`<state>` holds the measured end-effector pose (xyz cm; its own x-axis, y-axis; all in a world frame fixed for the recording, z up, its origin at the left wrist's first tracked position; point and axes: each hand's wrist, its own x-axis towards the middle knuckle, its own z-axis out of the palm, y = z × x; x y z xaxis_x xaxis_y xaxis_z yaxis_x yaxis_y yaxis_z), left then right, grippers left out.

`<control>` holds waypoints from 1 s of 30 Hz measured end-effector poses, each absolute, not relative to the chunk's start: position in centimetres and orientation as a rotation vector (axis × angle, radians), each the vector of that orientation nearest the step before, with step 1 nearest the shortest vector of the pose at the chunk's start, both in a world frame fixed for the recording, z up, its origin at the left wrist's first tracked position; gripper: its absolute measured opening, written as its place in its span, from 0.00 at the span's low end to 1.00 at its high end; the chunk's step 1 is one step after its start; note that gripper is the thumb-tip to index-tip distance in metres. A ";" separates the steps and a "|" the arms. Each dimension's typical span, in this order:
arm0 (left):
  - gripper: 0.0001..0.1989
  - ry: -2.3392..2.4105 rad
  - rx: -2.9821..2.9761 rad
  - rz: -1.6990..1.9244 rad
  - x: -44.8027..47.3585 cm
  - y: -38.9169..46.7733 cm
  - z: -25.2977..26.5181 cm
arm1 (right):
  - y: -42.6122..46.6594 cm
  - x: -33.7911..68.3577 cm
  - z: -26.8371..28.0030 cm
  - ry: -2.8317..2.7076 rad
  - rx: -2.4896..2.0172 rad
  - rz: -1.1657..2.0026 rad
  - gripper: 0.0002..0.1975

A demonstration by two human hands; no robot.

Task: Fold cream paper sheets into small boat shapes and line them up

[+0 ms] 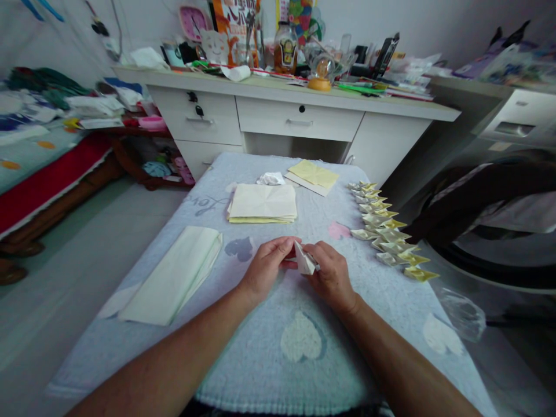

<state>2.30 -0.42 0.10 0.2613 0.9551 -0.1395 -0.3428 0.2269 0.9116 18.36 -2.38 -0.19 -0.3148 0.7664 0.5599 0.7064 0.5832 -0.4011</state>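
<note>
A small folded piece of white paper [305,262] is held between my two hands, just above the cloth-covered table. My left hand [272,260] pinches its left edge with thumb and fingertips. From the right, my right hand [330,271] closes round its other side, the fingers partly hiding it. Beyond my hands lies a stack of cream and yellow paper sheets [263,201]. Along the table's right side stand several folded paper boats [384,234], white and yellow, in close rows. To the left lies a long folded bundle of pale paper [174,275].
A crumpled white tissue [271,178] and loose yellow sheets [313,172] lie at the table's far end. Behind stands a white desk [299,119] crowded with jars and small items. A washing machine [516,124] is at right, a bed [47,156] at left. A clear plastic bag [463,313] hangs by the right edge.
</note>
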 end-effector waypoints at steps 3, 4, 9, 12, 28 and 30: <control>0.19 0.890 0.895 1.052 2.2 -0.3 0.0 | -2.3 18.1 -0.3 -2.097 -1.192 0.087 0.13; 0.19 0.895 0.904 1.042 2.2 -0.3 0.1 | -2.3 18.1 -0.4 -2.094 -1.198 0.088 0.13; 0.17 0.878 0.938 0.991 2.3 -0.4 0.4 | -2.2 17.7 -0.4 -2.020 -1.190 0.153 0.08; 0.16 0.859 0.953 0.958 2.3 -0.5 0.6 | -2.4 17.5 -0.2 -1.961 -1.181 0.224 0.06; 0.12 0.867 0.912 0.934 2.2 -0.4 0.5 | -2.6 17.6 0.4 -1.878 -1.141 0.325 0.04; 0.11 0.867 0.906 0.941 2.1 -0.4 0.5 | -2.7 17.6 0.5 -1.865 -1.130 0.349 0.05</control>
<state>2.12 -0.41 0.51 0.3359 0.9189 -0.2068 -0.2817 0.3076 0.9089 17.62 -2.69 0.47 -0.1777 0.8167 0.5491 0.5625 0.5421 -0.6243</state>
